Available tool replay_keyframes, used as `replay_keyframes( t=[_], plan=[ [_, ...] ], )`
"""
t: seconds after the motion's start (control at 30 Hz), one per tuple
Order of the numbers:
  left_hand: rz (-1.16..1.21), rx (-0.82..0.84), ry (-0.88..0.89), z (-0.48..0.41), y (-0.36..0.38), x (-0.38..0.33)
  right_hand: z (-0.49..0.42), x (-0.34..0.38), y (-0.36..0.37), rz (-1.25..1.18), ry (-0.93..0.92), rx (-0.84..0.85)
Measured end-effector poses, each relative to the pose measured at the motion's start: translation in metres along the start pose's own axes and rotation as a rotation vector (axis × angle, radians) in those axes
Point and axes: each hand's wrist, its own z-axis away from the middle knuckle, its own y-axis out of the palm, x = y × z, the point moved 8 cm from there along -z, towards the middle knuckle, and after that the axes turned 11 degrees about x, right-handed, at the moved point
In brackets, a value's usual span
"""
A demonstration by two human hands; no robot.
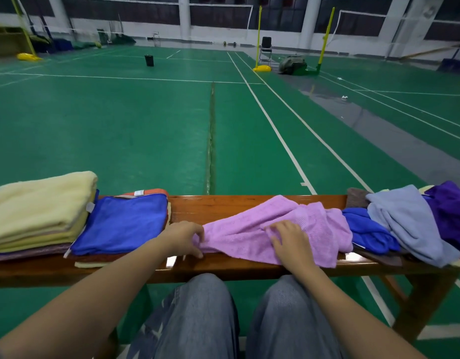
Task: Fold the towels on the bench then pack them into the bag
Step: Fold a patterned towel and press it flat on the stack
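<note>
- A glossy brown wooden bench (223, 206) stands on the green white-lined court floor (120, 125).
- The crumpled pink terry towel (314, 224) lies mid-bench. The left hand (183, 238) pinches its left edge, and the right hand (291, 240) has its fingers curled into the fabric.
- Folded towel stacks (42, 211) sit at the bench's left end.

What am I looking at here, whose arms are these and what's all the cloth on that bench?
There is no machine here. One camera sits on a person's head, looking forward and down, so the arms are the wearer's own. A wooden bench stands on a green sports court. On its left lie folded towels: a cream stack and a blue towel. On its right is an unfolded heap of blue, grey-blue and purple cloths. In the middle lies a pink towel: the left hand pinches its left edge, the right hand grips a fold near its middle.
</note>
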Motion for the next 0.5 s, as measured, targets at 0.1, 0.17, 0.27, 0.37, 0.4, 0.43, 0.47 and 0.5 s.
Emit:
replay_keyframes(
  t=[0.1,0.17,0.27,0.37,0.4,0.43,0.47,0.5],
  plan=[
    [0.130,0.004,0.104,-0.005,0.006,-0.020,-0.002,-0.025,0.002,0.014,0.126,0.046],
    [0.136,-0.067,0.147,-0.012,0.007,-0.036,-0.003,-0.033,0.009,0.058,0.154,0.122],
    [0.112,-0.120,0.170,-0.025,0.017,-0.059,-0.004,-0.036,0.009,0.068,0.166,0.080],
    [0.089,-0.216,0.138,-0.037,0.024,-0.069,-0.004,-0.036,0.006,0.017,0.151,0.001],
    [0.095,-0.270,0.133,-0.038,0.021,-0.070,-0.004,-0.036,0.004,-0.010,0.146,-0.019],
    [0.091,-0.306,0.128,-0.037,0.017,-0.072,-0.005,-0.037,0.003,-0.040,0.144,-0.035],
    [0.056,-0.323,0.124,-0.038,0.013,-0.073,-0.005,-0.038,0.000,-0.073,0.141,-0.057],
    [-0.008,-0.337,0.116,-0.038,0.007,-0.074,-0.006,-0.040,-0.004,-0.112,0.143,-0.081]
  ],
)
